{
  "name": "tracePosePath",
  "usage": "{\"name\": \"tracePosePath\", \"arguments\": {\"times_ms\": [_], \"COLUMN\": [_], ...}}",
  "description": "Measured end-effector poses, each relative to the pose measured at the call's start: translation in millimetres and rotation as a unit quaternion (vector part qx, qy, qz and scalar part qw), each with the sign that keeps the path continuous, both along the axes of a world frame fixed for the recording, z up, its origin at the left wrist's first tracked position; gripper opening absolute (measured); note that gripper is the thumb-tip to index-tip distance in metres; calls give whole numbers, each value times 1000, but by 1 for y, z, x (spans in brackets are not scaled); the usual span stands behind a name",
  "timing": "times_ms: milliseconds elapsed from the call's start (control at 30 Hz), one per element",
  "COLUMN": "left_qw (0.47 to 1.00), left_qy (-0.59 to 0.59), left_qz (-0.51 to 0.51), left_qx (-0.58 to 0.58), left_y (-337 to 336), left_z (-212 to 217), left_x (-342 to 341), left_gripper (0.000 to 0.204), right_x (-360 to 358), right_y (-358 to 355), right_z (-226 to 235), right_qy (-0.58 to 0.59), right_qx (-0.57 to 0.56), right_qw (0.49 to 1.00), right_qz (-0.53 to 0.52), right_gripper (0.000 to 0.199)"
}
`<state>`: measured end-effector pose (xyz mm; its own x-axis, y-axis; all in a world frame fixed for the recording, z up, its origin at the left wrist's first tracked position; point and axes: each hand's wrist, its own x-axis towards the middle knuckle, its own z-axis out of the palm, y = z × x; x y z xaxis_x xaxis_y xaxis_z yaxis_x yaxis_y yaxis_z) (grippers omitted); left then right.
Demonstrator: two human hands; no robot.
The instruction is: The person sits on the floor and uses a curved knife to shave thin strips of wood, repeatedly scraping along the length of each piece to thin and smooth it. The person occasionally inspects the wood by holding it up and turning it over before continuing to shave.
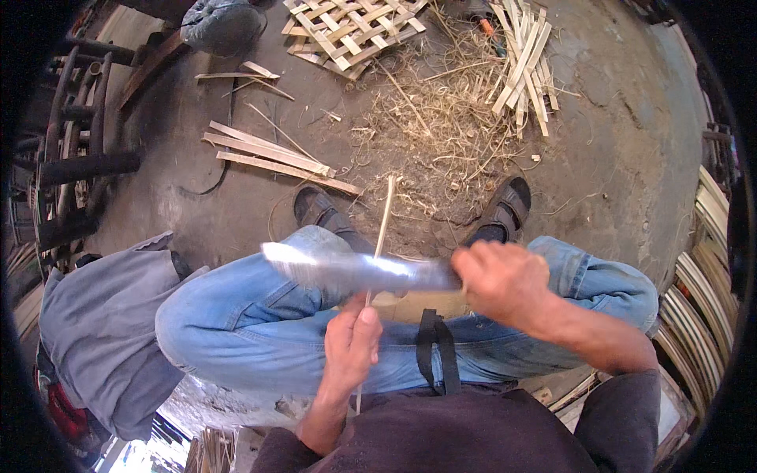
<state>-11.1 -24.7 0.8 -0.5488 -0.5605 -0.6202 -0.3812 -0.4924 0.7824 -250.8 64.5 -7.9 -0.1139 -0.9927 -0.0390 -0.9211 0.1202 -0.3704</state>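
Pale bamboo-like wood makes up the thin strip (386, 206) in the left hand (352, 347), whose fingers are curled closed around it with the thumb lying along it; one end runs forward past the fingertips and a shorter tail shows below the palm, beside the wrist. The right hand (505, 282) is shut in a fist at the near end of a broad knife (355, 272), the handle mostly hidden inside the grip. Just ahead of the left fingertips the blade lies crosswise over the strip, covering a part of it, and motion blur leaves it unclear whether the edge bites in. Beneath the hands, blue jeans (229, 325) spread out at both knees, with a black strap (438, 347) hanging at the waist between them. Beyond the knees stand two dark sandals, and between and past them a tangle of curly shavings (426, 134) covers the floor near the strip's far end. Flat wooden slats (272, 158) lie left of that tangle, a woven lattice panel (355, 31) sits farther ahead, and a crisscross pile of pale strips (524, 67) rests at the upper right. Grey cloth (110, 339) drapes beside the left knee, a dark rack (79, 150) stands beyond it, and long bundled strips (698, 315) line the right side.
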Motion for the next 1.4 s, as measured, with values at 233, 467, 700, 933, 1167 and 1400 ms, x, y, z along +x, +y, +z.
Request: {"name": "tracePosePath", "arguments": {"times_ms": [233,467,700,933,1167,1400], "left_qw": [999,999,993,998,850,870], "left_qy": [2,7,23,5,171,279], "left_qz": [-38,-40,-61,-53,286,254], "left_qx": [6,16,101,14,-408,-318], "left_y": [-3,-2,-9,-15,-96,-42], "left_z": [6,2,4,2,65,-20], "left_x": [-8,-9,6,-12,-93,-156], "left_gripper": [49,56,53,62,45,34], "right_x": [-16,-35,-33,-46,-62,10], "right_y": [-12,-13,-16,-21,-24,-37], "right_z": [1,-12,-17,-24,-38,-36], "right_qy": [20,18,-22,-62,-320,-617], "right_qx": [-3,-34,-40,14,-82,-169], "right_qw": [997,995,993,980,870,710], "right_qz": [-77,-93,-113,-188,-367,-296], "right_gripper": [9,10,13,21,36,36]}}
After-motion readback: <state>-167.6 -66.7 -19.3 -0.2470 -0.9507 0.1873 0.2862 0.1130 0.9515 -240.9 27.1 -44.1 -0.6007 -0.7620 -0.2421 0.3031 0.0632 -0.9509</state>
